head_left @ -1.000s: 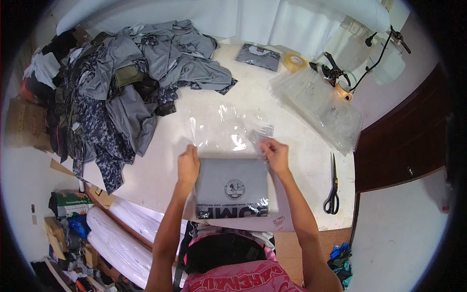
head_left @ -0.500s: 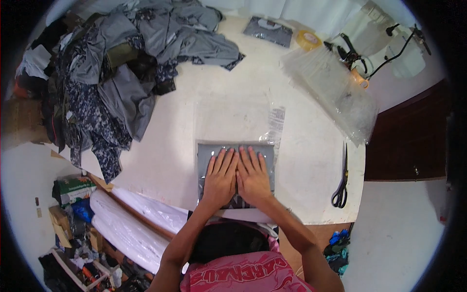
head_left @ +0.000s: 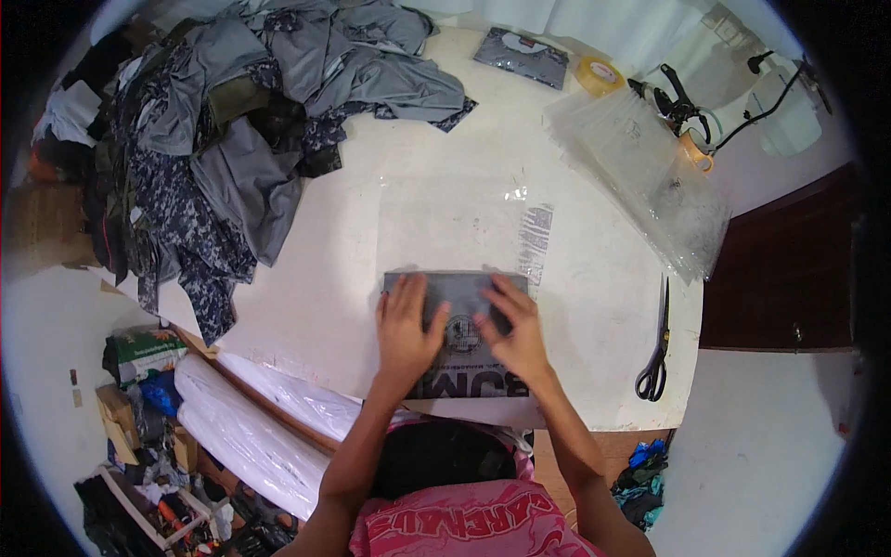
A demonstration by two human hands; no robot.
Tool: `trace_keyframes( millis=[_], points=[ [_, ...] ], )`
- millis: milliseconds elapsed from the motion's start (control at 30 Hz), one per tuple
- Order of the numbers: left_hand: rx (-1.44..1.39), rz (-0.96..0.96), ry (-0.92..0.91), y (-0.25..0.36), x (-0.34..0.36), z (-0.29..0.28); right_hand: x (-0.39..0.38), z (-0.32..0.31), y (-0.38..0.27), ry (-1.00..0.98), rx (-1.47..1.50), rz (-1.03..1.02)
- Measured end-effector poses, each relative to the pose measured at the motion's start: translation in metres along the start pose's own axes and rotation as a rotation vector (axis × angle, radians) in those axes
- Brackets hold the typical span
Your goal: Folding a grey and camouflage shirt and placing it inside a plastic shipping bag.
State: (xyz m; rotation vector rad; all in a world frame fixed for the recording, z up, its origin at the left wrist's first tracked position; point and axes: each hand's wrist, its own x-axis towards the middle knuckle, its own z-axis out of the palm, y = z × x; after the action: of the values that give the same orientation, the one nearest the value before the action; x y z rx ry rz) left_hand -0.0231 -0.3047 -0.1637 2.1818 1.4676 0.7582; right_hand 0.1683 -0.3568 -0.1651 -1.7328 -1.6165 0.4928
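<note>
A flat grey folded garment (head_left: 461, 364) with a dark print lies at the table's near edge. A clear plastic bag (head_left: 450, 213) extends from its far side and seems to have it inside. On the garment's left part rests my left hand (head_left: 405, 325), fingers stretched out and thumb apart. My right hand (head_left: 513, 331) is over the right part, its fingers spread and slightly blurred. Neither hand grips anything. Between them a round emblem shows on the cloth.
Grey and camouflage garments (head_left: 223, 121) are heaped at the far left. Clear bags (head_left: 640, 167) are stacked at the far right, near a roll of tape (head_left: 599, 76) and another bagged garment (head_left: 522, 58). Black scissors (head_left: 657, 357) lie near the table's right edge.
My hands have moved apart from their side-by-side place in the middle, each outward, uncovering the emblem and print. The garment looks flatter, with less shine.
</note>
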Motion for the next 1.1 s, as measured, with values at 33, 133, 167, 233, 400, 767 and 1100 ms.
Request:
trace_keyframes(
  millis=[33,133,167,233,400,767,1100],
  points=[
    [0.000,0.010,0.006,-0.013,0.007,-0.003,0.006,-0.007,0.008,0.095,0.221,0.065],
    [-0.227,-0.177,0.156,-0.053,0.036,-0.018,0.030,-0.035,0.051,0.208,0.216,0.188],
    [-0.371,-0.309,0.106,-0.061,0.045,-0.022,0.034,-0.042,0.063,0.132,0.411,0.392],
    [-0.500,-0.365,0.012,-0.094,0.059,-0.032,0.056,-0.055,0.060,0.022,0.523,0.452],
    [-0.628,-0.517,-0.397,-0.100,0.096,-0.054,0.079,-0.066,0.072,-0.290,0.575,0.683],
    [-0.619,-0.272,-0.696,-0.126,0.116,-0.049,0.090,-0.070,0.070,-0.478,0.515,0.508],
    [-0.567,0.108,-0.517,-0.126,0.101,-0.049,0.078,-0.060,0.093,-0.446,0.589,0.341]
  ],
)
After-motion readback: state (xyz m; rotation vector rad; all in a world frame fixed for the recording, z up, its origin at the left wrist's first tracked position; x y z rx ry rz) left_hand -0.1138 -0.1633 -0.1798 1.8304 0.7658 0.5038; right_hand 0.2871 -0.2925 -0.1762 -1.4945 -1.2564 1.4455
